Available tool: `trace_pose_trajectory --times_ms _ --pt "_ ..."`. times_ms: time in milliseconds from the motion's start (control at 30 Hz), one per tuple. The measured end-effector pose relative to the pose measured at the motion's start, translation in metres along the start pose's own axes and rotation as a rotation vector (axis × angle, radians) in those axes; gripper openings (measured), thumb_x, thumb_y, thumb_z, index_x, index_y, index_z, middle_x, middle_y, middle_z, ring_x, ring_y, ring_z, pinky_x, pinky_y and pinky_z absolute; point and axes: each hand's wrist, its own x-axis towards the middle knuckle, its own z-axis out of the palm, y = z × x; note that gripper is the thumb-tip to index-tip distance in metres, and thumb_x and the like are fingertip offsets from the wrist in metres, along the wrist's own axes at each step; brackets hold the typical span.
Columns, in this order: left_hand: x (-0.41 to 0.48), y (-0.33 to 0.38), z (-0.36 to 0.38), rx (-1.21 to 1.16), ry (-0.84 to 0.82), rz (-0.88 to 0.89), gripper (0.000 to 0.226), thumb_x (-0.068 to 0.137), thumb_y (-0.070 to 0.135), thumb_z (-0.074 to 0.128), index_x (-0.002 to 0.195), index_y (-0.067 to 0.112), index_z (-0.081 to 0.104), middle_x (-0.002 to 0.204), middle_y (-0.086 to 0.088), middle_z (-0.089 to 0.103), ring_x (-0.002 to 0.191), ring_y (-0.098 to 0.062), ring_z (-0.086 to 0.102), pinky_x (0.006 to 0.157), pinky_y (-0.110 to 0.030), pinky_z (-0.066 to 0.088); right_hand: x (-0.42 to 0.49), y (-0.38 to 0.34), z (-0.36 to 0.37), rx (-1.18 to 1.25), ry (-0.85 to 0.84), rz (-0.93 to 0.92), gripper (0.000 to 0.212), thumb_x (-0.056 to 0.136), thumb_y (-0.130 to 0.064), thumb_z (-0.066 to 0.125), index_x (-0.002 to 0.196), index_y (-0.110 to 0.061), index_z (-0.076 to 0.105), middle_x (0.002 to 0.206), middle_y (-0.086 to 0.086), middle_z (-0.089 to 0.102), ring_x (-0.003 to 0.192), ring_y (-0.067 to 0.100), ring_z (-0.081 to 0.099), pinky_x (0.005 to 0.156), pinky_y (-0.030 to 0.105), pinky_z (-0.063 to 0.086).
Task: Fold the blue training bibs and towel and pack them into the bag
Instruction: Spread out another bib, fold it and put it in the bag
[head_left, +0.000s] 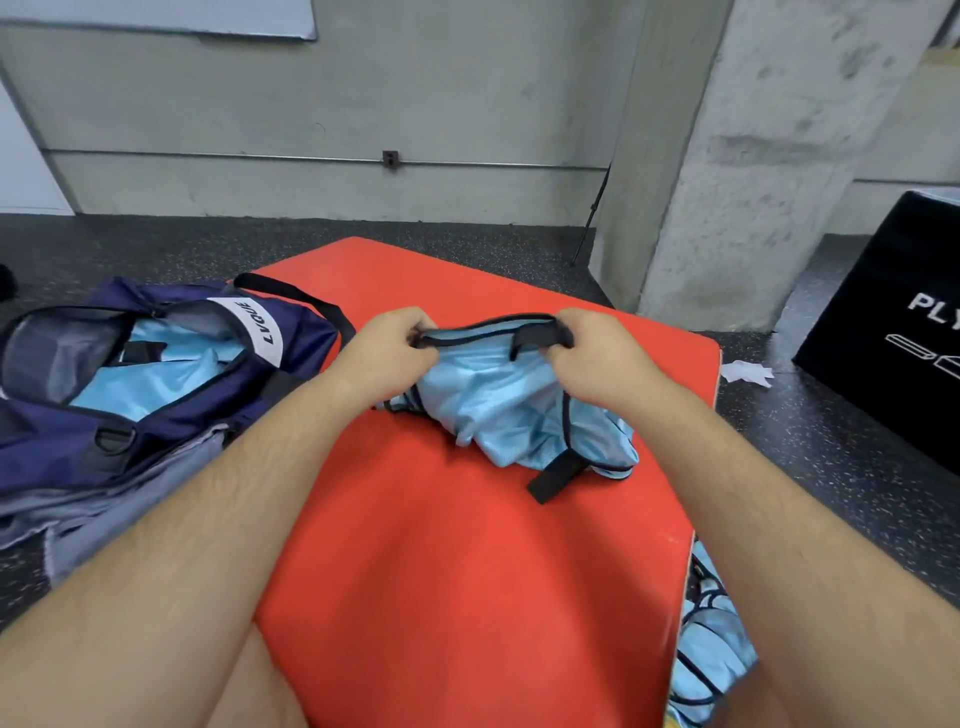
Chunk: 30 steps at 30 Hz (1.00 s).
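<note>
Bib (498, 405), light-blue shiny mesh, black-trimmed, frame centre: likely limp, light, slippery; trim pinched by left hand (387, 345), right hand (592, 353).

Grey concrete wall (415, 104), concrete pillar (753, 156), dark speckled floor (831, 441), black box (909, 322) at right.

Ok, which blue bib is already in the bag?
The light blue one inside the open navy bag. Another bib is gripped by the left hand and right hand over the red mat; more bibs lie off its right edge.
</note>
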Motion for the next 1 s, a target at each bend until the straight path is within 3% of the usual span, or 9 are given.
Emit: trace_pose_trajectory --times_ms 100,167,267,333,533,700,800,900,1000 --pt "0.003 -0.001 -0.001 -0.057 0.033 -0.027 0.004 0.088 0.017 0.063 0.088 0.013 0.065 0.083 -0.002 0.068 0.072 -0.015 0.060 0.075 -0.036 0.049 -0.001 0.013 -0.007 -0.026 0.003 0.137 0.005 0.084 -0.014 0.051 0.088 -0.016 0.053 0.082 0.002 0.058 0.081 0.029 0.060 0.060 0.031 0.040" --pt "0.002 0.009 0.005 -0.138 0.007 0.021 0.005 0.091 0.017 0.063 0.086 0.018 0.064 0.081 0.005 0.066 0.070 -0.006 0.057 0.073 -0.026 0.046 -0.006 0.014 -0.004 -0.123 -0.028 0.088 0.044 0.079 -0.025 0.058 0.121 -0.017 0.052 0.116 0.007 0.057 0.111 0.033 0.055 0.086 0.039 0.048" --pt "-0.004 0.026 0.017 -0.209 -0.092 0.127 0.007 0.095 0.015 0.062 0.090 0.018 0.063 0.084 0.001 0.066 0.074 -0.009 0.057 0.073 -0.026 0.044 -0.015 -0.005 0.004 -0.098 -0.038 -0.114 0.091 0.078 -0.036 0.072 0.155 -0.029 0.022 0.150 0.000 0.038 0.137 0.023 0.035 0.113 0.044 0.030" --pt "-0.007 0.032 0.024 -0.249 -0.145 0.168 0.003 0.096 0.013 0.062 0.093 0.013 0.062 0.082 -0.002 0.064 0.073 -0.012 0.055 0.070 -0.030 0.043 -0.014 -0.013 0.011 -0.020 -0.021 -0.232 0.086 0.083 -0.037 0.073 0.154 -0.031 0.025 0.146 -0.004 0.045 0.136 0.018 0.039 0.114 0.042 0.028" --pt "-0.014 0.031 0.020 -0.338 -0.224 0.171 0.010 0.099 0.020 0.060 0.096 0.010 0.061 0.086 -0.020 0.063 0.073 -0.019 0.053 0.064 -0.051 0.048 -0.009 -0.009 0.019 0.096 -0.038 -0.274 0.053 0.089 -0.029 0.072 0.137 -0.022 0.053 0.133 -0.004 0.056 0.126 0.015 0.050 0.109 0.039 0.038" --pt "-0.013 0.034 0.020 -0.301 -0.181 0.171 0.014 0.102 0.017 0.052 0.092 0.010 0.058 0.061 0.001 0.052 0.052 -0.016 0.046 0.048 -0.032 0.038 -0.006 -0.011 0.013 0.171 -0.021 -0.259 0.006 0.092 -0.025 0.068 0.094 -0.020 0.067 0.088 -0.003 0.067 0.087 0.017 0.061 0.083 0.040 0.049" --pt "-0.013 0.031 0.021 -0.261 -0.203 0.206 0.011 0.099 0.017 0.058 0.089 0.017 0.054 0.052 0.014 0.050 0.042 -0.002 0.043 0.044 -0.024 0.038 -0.005 -0.013 0.002 0.199 0.034 -0.218 0.008 0.095 -0.021 0.063 0.088 -0.023 0.064 0.075 -0.010 0.063 0.071 0.007 0.057 0.070 0.030 0.046" --pt "-0.011 0.026 0.023 -0.127 -0.170 0.198 0.010 0.094 0.018 0.065 0.091 0.016 0.056 0.057 0.009 0.052 0.043 -0.001 0.046 0.047 -0.020 0.037 -0.007 -0.012 -0.013 0.120 0.119 -0.201 0.008 0.098 -0.018 0.057 0.091 -0.021 0.061 0.078 -0.012 0.059 0.072 0.004 0.053 0.069 0.027 0.041" --pt "-0.009 0.036 0.018 -0.122 -0.149 0.206 0.005 0.094 0.017 0.063 0.091 0.017 0.059 0.061 0.002 0.056 0.047 -0.004 0.047 0.051 -0.026 0.037 -0.015 -0.013 -0.021 -0.041 0.093 -0.234 0.014 0.093 -0.026 0.059 0.108 -0.025 0.060 0.103 -0.007 0.064 0.097 0.018 0.060 0.085 0.039 0.048"
